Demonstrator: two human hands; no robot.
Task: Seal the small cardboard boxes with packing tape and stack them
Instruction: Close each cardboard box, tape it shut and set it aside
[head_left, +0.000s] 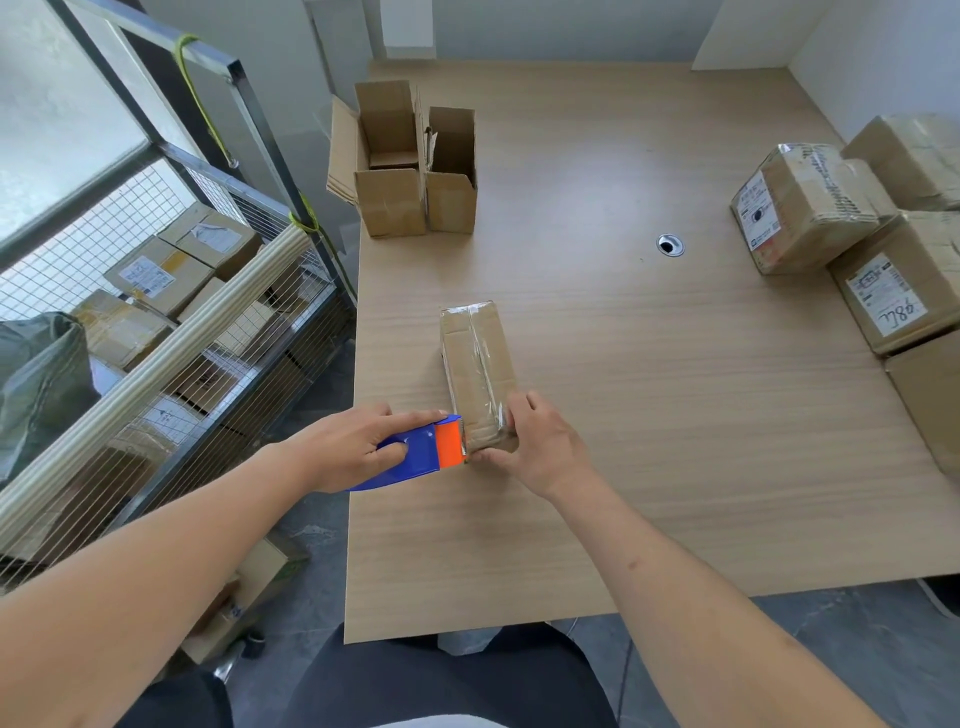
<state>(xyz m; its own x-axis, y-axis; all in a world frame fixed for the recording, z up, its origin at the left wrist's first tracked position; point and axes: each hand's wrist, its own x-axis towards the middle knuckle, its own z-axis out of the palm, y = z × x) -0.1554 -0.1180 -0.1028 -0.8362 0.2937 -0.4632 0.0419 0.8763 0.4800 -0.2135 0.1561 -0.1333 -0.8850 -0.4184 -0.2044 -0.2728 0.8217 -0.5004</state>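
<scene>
Near the bench's (675, 415) left edge: cutting the tape at the box's near end.

Toward the front-left corner lies the small cardboard box (478, 371), long axis running away from the person, a clear strip of tape (480, 358) already down its top seam. The left hand (358, 449) has its grip closed around the blue-and-orange tape dispenser (423, 454), whose nose touches the box's near end; the right hand (543, 449) clamps that same end, fingers wrapped on it. To finish well, I judge: keep the box pinned, carry tape over the end face, tilt the blade down for a clean tear, then rub the tail flat.
</scene>
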